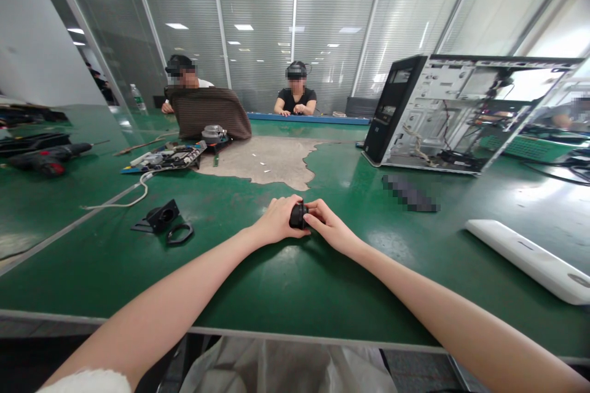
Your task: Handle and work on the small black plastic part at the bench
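A small, black, rounded part (297, 216) is held between my two hands just above or on the green table (258, 282); its exact kind I cannot make out. My left hand (276, 221) wraps round it from the left, thumb low and fingers over the top. From the right, the fingertips of my right hand (332, 228) pinch its narrower end. Left of my hands lie a black bracket-like piece (162, 216) with a round opening and a flat black ring (180, 234) with angular edges.
An open computer case (400, 112) stands at right, near a white elongated device (525, 258) and a blurred dark object (409, 194). At left are a circuit board (166, 158), a cable (120, 203) and a power drill (50, 158). Two people sit across the table.
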`<action>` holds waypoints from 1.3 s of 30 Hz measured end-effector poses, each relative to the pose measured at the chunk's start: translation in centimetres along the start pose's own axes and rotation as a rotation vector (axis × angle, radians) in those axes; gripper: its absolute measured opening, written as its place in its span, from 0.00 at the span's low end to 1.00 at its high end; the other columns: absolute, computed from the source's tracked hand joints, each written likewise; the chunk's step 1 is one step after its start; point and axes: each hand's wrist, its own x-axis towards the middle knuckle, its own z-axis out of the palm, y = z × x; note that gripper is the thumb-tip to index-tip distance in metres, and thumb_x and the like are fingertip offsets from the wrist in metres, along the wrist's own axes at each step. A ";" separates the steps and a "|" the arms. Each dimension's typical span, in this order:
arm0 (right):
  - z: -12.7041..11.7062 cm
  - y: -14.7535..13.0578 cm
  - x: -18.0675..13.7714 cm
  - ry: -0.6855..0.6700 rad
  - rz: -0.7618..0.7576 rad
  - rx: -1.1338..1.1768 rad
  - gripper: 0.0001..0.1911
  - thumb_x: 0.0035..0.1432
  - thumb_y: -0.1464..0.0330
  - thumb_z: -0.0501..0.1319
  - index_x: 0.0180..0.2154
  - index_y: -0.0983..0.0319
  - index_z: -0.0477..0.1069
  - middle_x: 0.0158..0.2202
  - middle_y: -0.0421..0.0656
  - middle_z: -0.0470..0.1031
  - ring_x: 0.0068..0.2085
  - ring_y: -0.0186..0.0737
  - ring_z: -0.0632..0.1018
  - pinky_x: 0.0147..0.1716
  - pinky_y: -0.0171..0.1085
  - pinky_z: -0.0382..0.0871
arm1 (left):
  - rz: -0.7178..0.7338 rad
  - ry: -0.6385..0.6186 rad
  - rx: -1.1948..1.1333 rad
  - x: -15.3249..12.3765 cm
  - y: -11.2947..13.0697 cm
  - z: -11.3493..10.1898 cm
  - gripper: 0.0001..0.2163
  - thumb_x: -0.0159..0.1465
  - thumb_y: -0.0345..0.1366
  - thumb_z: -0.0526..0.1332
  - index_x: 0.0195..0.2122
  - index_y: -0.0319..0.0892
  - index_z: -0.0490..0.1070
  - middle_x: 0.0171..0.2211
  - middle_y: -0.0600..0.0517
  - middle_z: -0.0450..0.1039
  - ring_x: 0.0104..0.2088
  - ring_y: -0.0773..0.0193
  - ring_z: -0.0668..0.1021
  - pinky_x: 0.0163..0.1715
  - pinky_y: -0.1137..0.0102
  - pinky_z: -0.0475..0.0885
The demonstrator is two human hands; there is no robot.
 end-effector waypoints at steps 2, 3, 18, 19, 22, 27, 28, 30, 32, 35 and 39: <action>-0.1 -0.3 -0.2 -0.026 -0.035 -0.008 0.11 0.53 0.65 0.53 0.39 0.60 0.58 0.35 0.41 0.69 0.39 0.35 0.71 0.42 0.39 0.62 | -0.003 0.002 -0.003 0.0 0.1 0.0 0.26 0.45 0.47 0.63 0.42 0.43 0.58 0.38 0.50 0.66 0.38 0.57 0.69 0.37 0.65 0.60; -0.1 -0.4 -0.3 -0.032 -0.052 -0.013 0.11 0.53 0.65 0.54 0.39 0.59 0.58 0.36 0.41 0.69 0.40 0.36 0.71 0.43 0.40 0.61 | -0.008 0.002 -0.004 0.0 0.1 0.0 0.25 0.45 0.47 0.63 0.42 0.43 0.58 0.38 0.51 0.66 0.38 0.57 0.70 0.37 0.65 0.60; -0.1 0.0 0.1 -0.010 -0.036 0.048 0.10 0.53 0.64 0.54 0.37 0.60 0.58 0.36 0.40 0.69 0.39 0.35 0.71 0.42 0.39 0.63 | 0.000 -0.006 0.010 0.0 0.2 -0.3 0.26 0.45 0.48 0.63 0.43 0.43 0.57 0.38 0.50 0.67 0.38 0.56 0.70 0.37 0.64 0.60; -0.1 -0.1 0.0 -0.020 -0.052 0.049 0.09 0.52 0.65 0.55 0.37 0.59 0.59 0.37 0.40 0.69 0.40 0.35 0.71 0.43 0.39 0.63 | -0.008 -0.007 0.009 0.0 0.2 -0.3 0.26 0.45 0.48 0.62 0.42 0.43 0.58 0.38 0.50 0.67 0.38 0.56 0.70 0.37 0.65 0.60; -0.1 -0.1 -0.2 -0.021 -0.086 0.044 0.10 0.52 0.66 0.55 0.37 0.59 0.58 0.38 0.40 0.68 0.43 0.36 0.70 0.46 0.39 0.61 | -0.028 -0.004 0.008 0.0 0.3 -0.2 0.26 0.45 0.47 0.62 0.43 0.44 0.57 0.37 0.51 0.67 0.37 0.57 0.70 0.37 0.65 0.61; 0.0 0.3 0.1 0.042 -0.057 0.026 0.08 0.54 0.64 0.53 0.36 0.59 0.58 0.35 0.40 0.69 0.37 0.34 0.71 0.39 0.37 0.64 | -0.010 0.001 0.010 0.0 0.1 -0.1 0.27 0.45 0.48 0.62 0.43 0.43 0.57 0.37 0.50 0.67 0.38 0.56 0.70 0.37 0.65 0.60; 0.0 0.4 0.2 0.048 -0.049 0.030 0.08 0.54 0.64 0.53 0.36 0.59 0.58 0.34 0.40 0.69 0.37 0.34 0.71 0.39 0.37 0.64 | -0.008 0.001 0.009 0.0 0.0 -0.1 0.27 0.44 0.49 0.62 0.43 0.43 0.57 0.37 0.50 0.66 0.38 0.56 0.70 0.37 0.65 0.60; 0.0 0.6 0.4 0.055 -0.026 0.039 0.10 0.53 0.64 0.54 0.38 0.59 0.58 0.35 0.40 0.69 0.37 0.34 0.71 0.40 0.37 0.64 | -0.005 0.002 0.005 0.0 0.0 0.0 0.27 0.44 0.49 0.63 0.43 0.43 0.57 0.38 0.50 0.66 0.38 0.57 0.70 0.37 0.65 0.60; -0.1 0.7 0.6 0.045 -0.004 0.040 0.12 0.53 0.64 0.55 0.39 0.60 0.59 0.36 0.41 0.69 0.38 0.35 0.71 0.41 0.38 0.64 | -0.004 0.002 0.001 0.0 0.0 0.0 0.27 0.44 0.49 0.63 0.43 0.43 0.57 0.38 0.50 0.66 0.38 0.57 0.70 0.37 0.65 0.60; -0.3 0.7 0.5 0.003 -0.004 0.047 0.11 0.53 0.64 0.55 0.38 0.61 0.60 0.37 0.41 0.69 0.39 0.35 0.71 0.42 0.39 0.64 | -0.001 0.009 -0.004 0.0 0.0 0.0 0.27 0.44 0.49 0.63 0.42 0.43 0.57 0.38 0.51 0.66 0.37 0.57 0.70 0.37 0.65 0.60; -0.4 0.3 0.1 -0.052 -0.046 0.081 0.12 0.51 0.66 0.57 0.38 0.59 0.58 0.38 0.40 0.69 0.42 0.36 0.71 0.46 0.40 0.62 | -0.002 0.006 -0.016 0.0 -0.1 0.0 0.25 0.45 0.47 0.63 0.41 0.44 0.58 0.36 0.51 0.67 0.36 0.58 0.70 0.36 0.66 0.61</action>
